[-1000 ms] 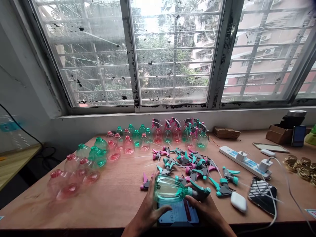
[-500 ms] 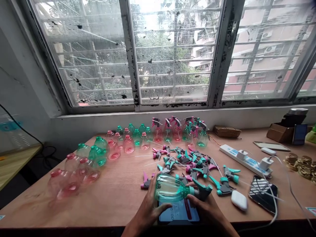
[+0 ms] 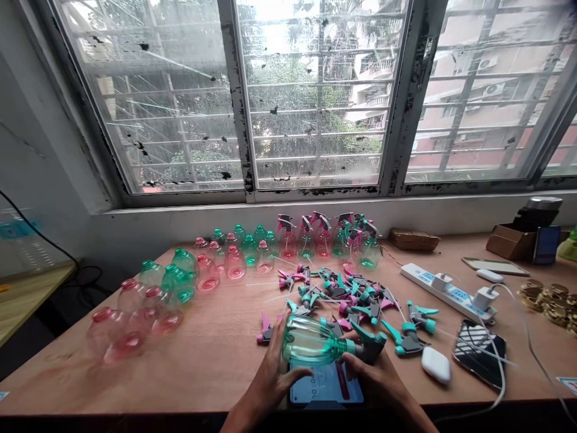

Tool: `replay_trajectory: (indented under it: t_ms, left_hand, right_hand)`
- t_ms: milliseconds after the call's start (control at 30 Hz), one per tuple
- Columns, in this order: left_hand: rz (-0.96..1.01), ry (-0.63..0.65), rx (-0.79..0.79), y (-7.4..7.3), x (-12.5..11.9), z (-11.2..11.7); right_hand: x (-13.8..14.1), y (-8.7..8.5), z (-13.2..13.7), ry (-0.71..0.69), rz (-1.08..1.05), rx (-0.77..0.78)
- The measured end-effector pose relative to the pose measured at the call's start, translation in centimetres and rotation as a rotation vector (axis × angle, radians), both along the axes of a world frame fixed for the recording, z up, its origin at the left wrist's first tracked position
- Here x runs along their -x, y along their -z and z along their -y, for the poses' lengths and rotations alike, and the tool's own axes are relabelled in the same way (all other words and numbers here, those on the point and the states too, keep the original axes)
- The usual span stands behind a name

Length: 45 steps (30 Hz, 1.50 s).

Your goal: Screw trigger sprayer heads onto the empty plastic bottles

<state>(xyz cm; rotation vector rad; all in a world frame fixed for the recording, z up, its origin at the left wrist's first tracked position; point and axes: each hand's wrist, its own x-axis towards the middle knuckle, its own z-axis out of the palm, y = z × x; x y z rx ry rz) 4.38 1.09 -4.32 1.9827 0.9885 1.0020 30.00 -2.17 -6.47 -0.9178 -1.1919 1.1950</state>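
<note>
A clear green spray bottle lies on its side in my hands near the table's front edge. My left hand wraps round its body. My right hand grips the neck, where a teal and grey trigger sprayer head sits on the bottle. Just under the bottle a lit phone lies on the wooden table. Beyond my hands lies a pile of loose pink and teal sprayer heads.
Open pink and green bottles stand at the left and back. Several capped bottles stand by the window sill. At the right lie a power strip, a white case, a dark phone, gold caps and boxes.
The bottle and my hands have shifted only slightly; the view has tipped a little. My left thumb now rests lower, over the phone's edge.
</note>
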Motion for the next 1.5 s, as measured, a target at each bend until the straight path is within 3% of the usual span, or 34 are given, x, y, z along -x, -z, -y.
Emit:
replay_trajectory:
  t_ms: [133,333,600,800,1067,1233,1500]
  left_hand:
    - [0.024,0.009,-0.028,0.4,-0.1,0.0]
    - [0.070,0.047,0.063,-0.4,-0.2,0.0]
    - [0.020,0.015,-0.011,-0.2,-0.4,0.0]
    - [0.002,0.041,0.043,-0.8,-0.3,0.2]
    - [0.050,0.031,0.022,0.3,-0.1,-0.1]
    - [0.084,0.066,0.064,-0.5,0.0,0.3]
    - [0.005,0.038,-0.060,-0.3,-0.1,0.3]
  right_hand:
    - [0.0,-0.3,0.1,0.006,-0.002,0.008]
    - [-0.2,-0.5,0.1,-0.021,0.052,0.017]
    - [-0.1,-0.7,0.1,-0.012,0.034,0.008]
    - [-0.2,-0.6,-0.1,-0.021,0.077,-0.001]
    - [0.1,-0.7,0.2,0.019,0.068,0.012]
    - [0.1,-0.7,0.2,0.055,0.137,0.016]
    - [0.0,-1.0,0.3,0.009,0.009,0.008]
